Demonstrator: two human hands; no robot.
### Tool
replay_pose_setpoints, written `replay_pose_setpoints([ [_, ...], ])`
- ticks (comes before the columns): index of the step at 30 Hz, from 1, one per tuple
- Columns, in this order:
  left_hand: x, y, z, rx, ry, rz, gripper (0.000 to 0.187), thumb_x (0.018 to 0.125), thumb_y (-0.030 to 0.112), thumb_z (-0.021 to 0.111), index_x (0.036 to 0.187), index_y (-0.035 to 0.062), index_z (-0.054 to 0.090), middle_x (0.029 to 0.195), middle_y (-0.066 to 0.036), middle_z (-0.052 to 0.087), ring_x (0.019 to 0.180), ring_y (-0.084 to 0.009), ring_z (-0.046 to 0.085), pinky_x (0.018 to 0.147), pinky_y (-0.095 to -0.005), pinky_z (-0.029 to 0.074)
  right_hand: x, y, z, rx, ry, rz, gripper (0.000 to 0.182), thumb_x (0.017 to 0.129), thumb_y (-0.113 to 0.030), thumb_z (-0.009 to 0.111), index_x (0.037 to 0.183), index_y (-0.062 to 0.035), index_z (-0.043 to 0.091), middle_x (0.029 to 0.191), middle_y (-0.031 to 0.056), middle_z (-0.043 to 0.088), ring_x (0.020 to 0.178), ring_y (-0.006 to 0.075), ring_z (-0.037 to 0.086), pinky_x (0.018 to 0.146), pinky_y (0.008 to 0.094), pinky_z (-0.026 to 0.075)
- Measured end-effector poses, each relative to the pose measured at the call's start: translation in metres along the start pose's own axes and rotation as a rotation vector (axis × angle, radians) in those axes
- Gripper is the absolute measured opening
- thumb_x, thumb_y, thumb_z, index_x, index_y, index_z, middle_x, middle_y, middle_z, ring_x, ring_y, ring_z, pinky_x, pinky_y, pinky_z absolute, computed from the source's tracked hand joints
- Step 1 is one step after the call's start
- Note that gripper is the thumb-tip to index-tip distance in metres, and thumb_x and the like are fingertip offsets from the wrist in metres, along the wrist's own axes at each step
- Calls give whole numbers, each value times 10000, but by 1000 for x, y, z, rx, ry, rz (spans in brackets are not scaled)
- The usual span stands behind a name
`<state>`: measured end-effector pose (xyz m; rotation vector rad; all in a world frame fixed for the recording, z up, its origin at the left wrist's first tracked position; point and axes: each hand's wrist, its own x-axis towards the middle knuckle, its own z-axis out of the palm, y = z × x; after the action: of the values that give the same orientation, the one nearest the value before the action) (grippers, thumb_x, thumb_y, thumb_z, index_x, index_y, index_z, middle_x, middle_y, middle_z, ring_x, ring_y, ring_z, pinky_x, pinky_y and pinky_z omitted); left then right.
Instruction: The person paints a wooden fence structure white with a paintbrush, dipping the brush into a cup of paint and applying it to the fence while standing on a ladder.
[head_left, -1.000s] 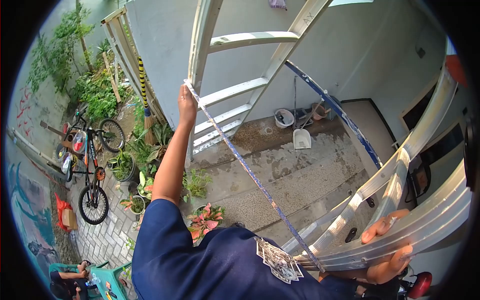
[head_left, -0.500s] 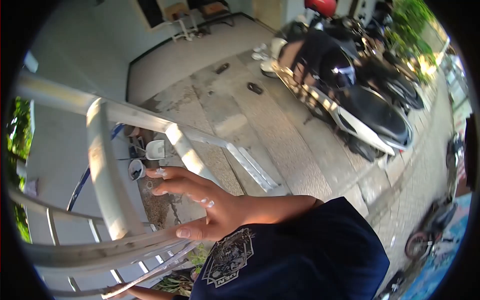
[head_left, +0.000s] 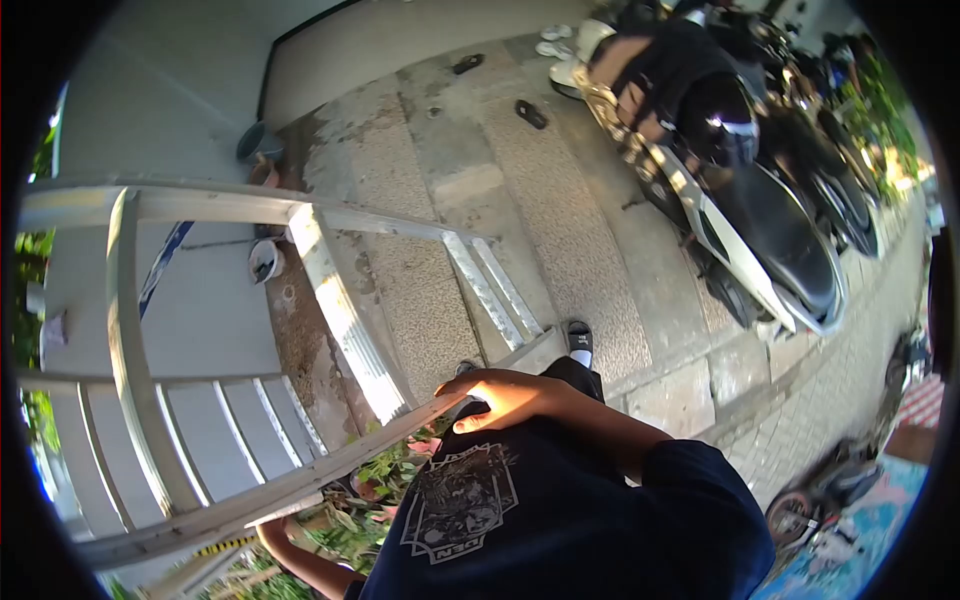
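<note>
1. Looking down from up on the aluminium ladder, I see its rails and rungs fill the view from 7 to 11 o'clock; I judge I keep hold of it with both hands because I stand well above the ground.
2. Paving the ground below is a concrete yard, mottled and damp-looking, with a raised step edge running toward 4 o'clock and brick pavers beyond it.
3. Parked at 1 to 3 o'clock is a row of motor scooters, well apart from the ladder's feet.
4. My right hand sits near the centre, fingers curled down over the ladder's side rail, clamped on it, just above my dark blue shirt.
5. My left hand is at 7 o'clock, under the lower rail; it is mostly hidden, so I cannot tell whether it is closed.
6. Potted plants show beneath the rail at 6 o'clock.
7. A round bucket stands by the grey wall at 10 o'clock, and loose sandals lie at 12.
</note>
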<state>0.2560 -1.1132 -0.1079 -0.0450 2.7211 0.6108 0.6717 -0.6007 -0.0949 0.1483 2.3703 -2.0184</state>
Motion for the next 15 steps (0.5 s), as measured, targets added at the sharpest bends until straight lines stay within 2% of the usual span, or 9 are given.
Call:
replay_pose_setpoints([
  [4,-164,160,101,139,-946,221,659,948,390,750,1515,148,517,1439,-105,622,1245,-245,619,1048,-427,498,-14,29,-35,-137,-166,27,661,981,-412,710,1452,7,513,1471,240,554,1352,365,557,1113,415,451],
  [5,-227,238,116,134,-891,292,915,903,412,804,1591,35,331,1519,-210,517,1451,-287,465,1120,-403,457,-22,42,-48,-167,-202,123,640,987,-405,702,1443,10,526,1470,246,552,1350,370,557,1112,413,451],
  [7,-256,236,208,-391,-747,502,1107,801,466,885,1603,12,271,1608,-228,362,1516,-320,337,1205,-459,348,-38,60,-80,-214,-139,155,593,980,-365,715,1411,5,547,1309,252,651,1254,358,622,1071,404,474],
  [8,-265,233,259,-536,-585,655,1182,760,488,913,1607,0,249,1607,-233,342,1515,-334,322,1221,-472,320,-37,44,-103,-110,-227,519,550,981,-316,719,1393,8,554,1242,236,684,1218,283,644,1038,365,487],
  [9,-284,249,286,-623,-386,569,1116,755,421,936,1558,-7,290,1580,-221,376,1492,-306,351,1217,-463,331,-51,120,-113,-120,-144,228,523,980,-279,722,1382,10,555,1185,215,701,1196,221,644,1008,334,496],
  [10,-300,269,316,-1059,-194,437,1004,741,337,959,1465,11,343,1484,-170,452,1415,-272,426,1190,-443,365,-52,133,-135,-112,-223,404,529,984,-259,714,1401,14,534,1250,206,686,1199,212,646,1006,327,498],
  [11,-303,276,336,-1136,-38,354,929,723,250,973,1390,41,360,1329,-109,509,1293,-227,496,1113,-418,429,-54,179,-158,-147,-306,232,506,1032,-296,648,1439,-27,516,1421,176,597,1231,257,620,980,370,523],
  [13,-296,290,362,-1082,241,284,723,790,179,885,1340,55,432,1164,-80,544,1140,-204,550,979,-394,479,-51,148,-188,-68,-219,535,490,1050,-332,611,1455,-75,512,1419,103,599,1242,220,602,900,394,560],
  [15,-305,313,341,-1052,318,139,628,777,126,812,1297,25,475,1104,-101,571,1063,-231,588,947,-390,493,-32,129,-211,-19,-176,694,510,1033,-316,636,1454,-59,505,1411,109,604,1305,253,574,1029,408,494],
])
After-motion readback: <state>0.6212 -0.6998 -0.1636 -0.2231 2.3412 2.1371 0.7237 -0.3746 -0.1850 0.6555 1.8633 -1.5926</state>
